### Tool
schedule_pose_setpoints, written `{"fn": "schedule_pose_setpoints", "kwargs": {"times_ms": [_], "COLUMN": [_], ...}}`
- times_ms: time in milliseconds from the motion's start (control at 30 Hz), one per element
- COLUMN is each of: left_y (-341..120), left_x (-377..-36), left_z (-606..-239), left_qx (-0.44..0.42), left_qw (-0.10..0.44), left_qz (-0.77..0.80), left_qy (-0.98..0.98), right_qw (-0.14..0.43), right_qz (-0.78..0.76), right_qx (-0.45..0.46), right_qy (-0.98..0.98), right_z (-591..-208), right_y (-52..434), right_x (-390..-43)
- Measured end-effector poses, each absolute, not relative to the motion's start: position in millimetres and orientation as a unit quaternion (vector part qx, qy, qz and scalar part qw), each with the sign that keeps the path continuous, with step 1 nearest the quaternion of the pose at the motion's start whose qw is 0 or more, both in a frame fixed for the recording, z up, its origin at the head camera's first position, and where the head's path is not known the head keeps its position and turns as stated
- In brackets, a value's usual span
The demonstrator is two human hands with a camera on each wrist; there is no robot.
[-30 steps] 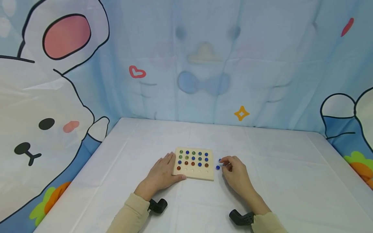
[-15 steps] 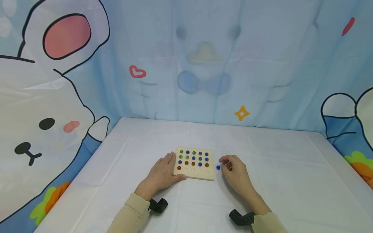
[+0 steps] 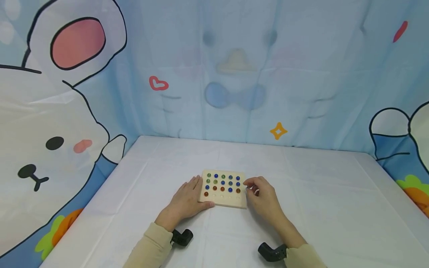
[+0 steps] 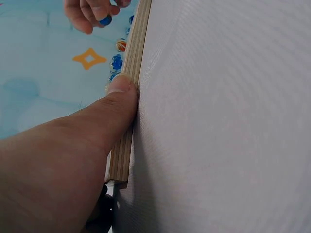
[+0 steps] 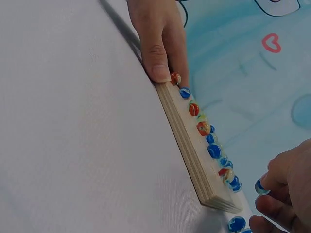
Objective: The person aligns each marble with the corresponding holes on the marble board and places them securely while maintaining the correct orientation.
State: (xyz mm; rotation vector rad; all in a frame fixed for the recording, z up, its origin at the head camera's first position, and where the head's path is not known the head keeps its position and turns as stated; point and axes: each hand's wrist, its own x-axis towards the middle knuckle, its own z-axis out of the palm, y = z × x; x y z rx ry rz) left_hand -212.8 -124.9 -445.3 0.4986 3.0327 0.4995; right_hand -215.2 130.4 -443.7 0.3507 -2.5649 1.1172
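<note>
The left hand (image 3: 186,200) lies flat on the white table (image 3: 321,193) against the left edge of the wooden board (image 3: 222,201), fingers straight and thumb (image 4: 120,92) pressed along the near edge, holding nothing. That brace is worth having: it should stop the board sliding when a marble goes in.

The board sits at the middle of the table, nearly square, its edges running across and away from the person, so no long axis stands out. Marbles (image 3: 222,182) in green, blue and orange fill its far rows; the nearest row of holes looks bare.

Just right of the board, the right hand (image 3: 261,198) pinches a blue marble (image 5: 261,187) between thumb and fingertips, held narrow. Another blue marble (image 5: 237,224) lies on the table below it (partly hidden in the head view). Lowering the marble straight over a hole and letting go low would, I judge, keep it from rolling.
</note>
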Motion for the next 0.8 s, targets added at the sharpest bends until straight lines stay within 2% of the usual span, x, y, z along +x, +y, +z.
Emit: {"fn": "schedule_pose_setpoints", "kwargs": {"times_ms": [500, 800], "left_y": [-124, -125], "left_x": [-215, -215], "left_z": [-445, -447], "left_qx": [0.158, 0.162], "left_qw": [0.014, 0.010], "left_qz": [0.158, 0.149], "left_qy": [0.975, 0.976], "right_qw": [0.146, 0.119], "right_qz": [0.414, 0.413], "right_qx": [0.178, 0.194], "right_qy": [-0.881, -0.882], "right_z": [-439, -441], "right_y": [94, 73], "right_x": [-216, -214]}}
